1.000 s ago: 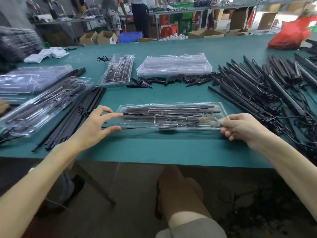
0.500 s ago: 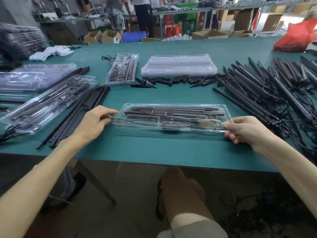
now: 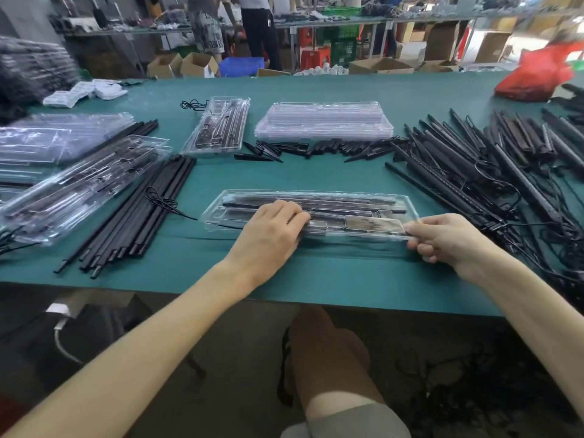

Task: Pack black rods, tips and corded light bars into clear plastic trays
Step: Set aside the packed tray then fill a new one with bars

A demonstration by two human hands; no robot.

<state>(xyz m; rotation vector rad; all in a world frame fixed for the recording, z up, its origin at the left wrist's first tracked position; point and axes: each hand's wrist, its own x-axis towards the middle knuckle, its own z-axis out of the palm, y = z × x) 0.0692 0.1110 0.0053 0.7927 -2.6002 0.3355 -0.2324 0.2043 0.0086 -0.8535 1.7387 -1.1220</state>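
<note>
A clear plastic tray [image 3: 363,202] filled with black rods and a light bar lies in front of me on the green table [image 3: 316,273]. My left hand [image 3: 271,230] lies on top of the tray's middle, fingers pressing down on it. My right hand [image 3: 445,238] pinches the tray's right end between thumb and curled fingers. A thin black cord [image 3: 167,205] trails out of the tray's left end. Loose black rods [image 3: 142,210] lie to the left, black tips [image 3: 316,148] behind the tray, and corded light bars [image 3: 493,165] are heaped to the right.
A stack of empty clear trays [image 3: 324,121] sits behind the tips, with one packed tray [image 3: 218,126] beside it. Several packed trays [image 3: 72,188] are piled at the left. A red bag [image 3: 537,77] lies far right. People stand by shelves and boxes beyond the table.
My left hand has moved from the tray's left end onto its middle and now presses on top. My right hand still grips the right end.
</note>
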